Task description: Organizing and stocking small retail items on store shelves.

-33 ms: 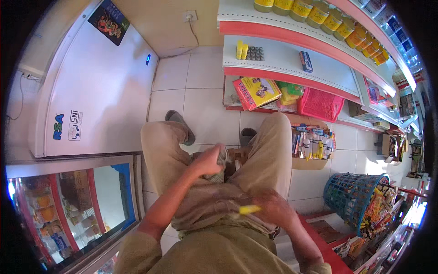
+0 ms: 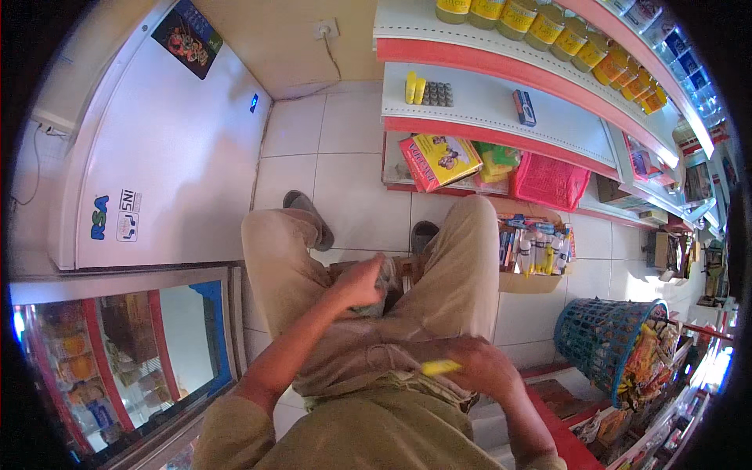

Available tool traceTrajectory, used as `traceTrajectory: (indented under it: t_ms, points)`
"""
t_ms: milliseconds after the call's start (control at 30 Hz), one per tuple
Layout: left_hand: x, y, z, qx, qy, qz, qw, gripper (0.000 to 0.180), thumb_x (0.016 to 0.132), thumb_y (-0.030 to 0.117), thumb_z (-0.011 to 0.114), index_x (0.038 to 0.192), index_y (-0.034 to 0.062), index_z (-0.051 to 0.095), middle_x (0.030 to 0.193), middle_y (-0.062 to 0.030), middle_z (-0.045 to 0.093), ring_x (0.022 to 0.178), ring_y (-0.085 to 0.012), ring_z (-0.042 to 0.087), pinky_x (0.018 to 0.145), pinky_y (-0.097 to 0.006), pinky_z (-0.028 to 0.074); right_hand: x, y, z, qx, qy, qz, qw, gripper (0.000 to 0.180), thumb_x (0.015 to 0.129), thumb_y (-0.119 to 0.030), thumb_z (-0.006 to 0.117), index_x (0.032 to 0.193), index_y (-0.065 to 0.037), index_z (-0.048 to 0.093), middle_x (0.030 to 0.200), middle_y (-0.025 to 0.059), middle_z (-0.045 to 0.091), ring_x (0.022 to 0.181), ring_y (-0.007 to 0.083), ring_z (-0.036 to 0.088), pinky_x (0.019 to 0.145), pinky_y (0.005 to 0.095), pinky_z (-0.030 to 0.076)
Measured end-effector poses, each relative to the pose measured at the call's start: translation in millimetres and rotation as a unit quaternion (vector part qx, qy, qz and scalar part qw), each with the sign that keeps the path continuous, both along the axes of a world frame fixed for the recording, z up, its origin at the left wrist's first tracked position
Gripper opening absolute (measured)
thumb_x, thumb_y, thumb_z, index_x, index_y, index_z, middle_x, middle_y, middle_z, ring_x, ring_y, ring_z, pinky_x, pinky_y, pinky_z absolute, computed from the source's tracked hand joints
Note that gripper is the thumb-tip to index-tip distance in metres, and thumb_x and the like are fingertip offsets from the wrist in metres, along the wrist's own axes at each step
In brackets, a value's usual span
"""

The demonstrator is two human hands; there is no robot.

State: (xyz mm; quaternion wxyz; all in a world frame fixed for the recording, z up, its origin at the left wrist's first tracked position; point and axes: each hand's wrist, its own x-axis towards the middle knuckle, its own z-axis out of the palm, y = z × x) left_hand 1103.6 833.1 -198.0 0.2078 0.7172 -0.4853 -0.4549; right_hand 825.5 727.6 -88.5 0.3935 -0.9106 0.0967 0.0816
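Person seated, legs apart, khaki trousers, looking down at lap. Right hand low over the right thigh, fingers closed around a small yellow item that sticks out to the left of the fist; item is blurred, kind unclear. Left hand curled shut between the knees, gripping a small bundle of something greyish-green, too blurred to name. Both hands close to the lap, apart from each other.

Just past the right knee, a cardboard box on the floor, packed with small upright tubes and packets. Right of that, a blue plastic basket with snack bags in it. Two grey shoes on the white tiled floor.

Left side: a glass-topped freezer with goods inside, then a white chest freezer lid beyond it.

Far: white shelves with red edging; yellow book-like pack and pink basket on the bottom level, row of yellow-lidded jars up top. Wall socket on the beige wall.
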Motion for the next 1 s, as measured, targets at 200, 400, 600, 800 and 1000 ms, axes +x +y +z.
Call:
traceTrajectory:
  t_ms: [200, 400, 600, 800, 1000]
  points:
    - [-4, -9, -4, 0.077, 0.047, -0.190, 0.978, 0.071, 0.072, 0.029, 0.073, 0.128, 0.0004, 0.041, 0.124, -0.0231, 0.053, 0.115, -0.0335, 0.052, 0.095, -0.039, 0.043, -84, -37, 39, 0.056, 0.290, -0.136, 0.946, 0.037, 0.073, -0.028, 0.067, 0.106, -0.011, 0.064, 0.089, 0.0137, 0.067, 0.082, 0.0331, 0.064, 0.075, 0.0400, 0.052]
    - [32, -33, 3, 0.055, -0.120, -0.059, 0.990, 0.058, 0.074, 0.035, 0.071, 0.118, 0.0029, 0.052, 0.114, -0.0176, 0.058, 0.106, -0.0324, 0.055, 0.090, -0.039, 0.045, -40, -88, 30, -0.023, 0.199, -0.299, 0.933, 0.047, 0.074, -0.029, 0.072, 0.110, -0.001, 0.060, 0.093, 0.0203, 0.065, 0.089, 0.0366, 0.063, 0.079, 0.0410, 0.050]
    - [92, -72, -2, -0.088, -0.143, -0.109, 0.980, 0.038, 0.080, 0.026, 0.068, 0.107, 0.0007, 0.057, 0.103, -0.0127, 0.062, 0.092, -0.0267, 0.061, 0.081, -0.037, 0.049, 138, -185, -74, -0.035, -0.131, -0.291, 0.947, 0.051, 0.075, -0.024, 0.071, 0.116, 0.001, 0.052, 0.095, 0.0198, 0.059, 0.085, 0.0314, 0.060, 0.073, 0.0378, 0.046]
    - [132, -102, -51, -0.168, 0.116, 0.257, 0.945, 0.019, 0.083, 0.016, 0.063, 0.095, 0.0017, 0.062, 0.083, -0.0072, 0.066, 0.070, -0.0137, 0.062, 0.065, -0.029, 0.050, 295, -303, -146, -0.144, -0.245, -0.302, 0.910, 0.068, 0.067, -0.025, 0.077, 0.123, -0.001, 0.048, 0.117, 0.0225, 0.053, 0.108, 0.0357, 0.053, 0.093, 0.0419, 0.042]
    - [152, -108, -56, -0.187, 0.026, 0.244, 0.951, 0.017, 0.086, 0.016, 0.062, 0.095, 0.0009, 0.060, 0.083, -0.0046, 0.064, 0.069, -0.0095, 0.059, 0.063, -0.025, 0.049, 332, -341, -123, -0.254, -0.146, -0.090, 0.952, 0.092, 0.054, -0.043, 0.085, 0.126, -0.001, 0.046, 0.122, 0.0228, 0.052, 0.113, 0.0358, 0.051, 0.097, 0.0419, 0.040]
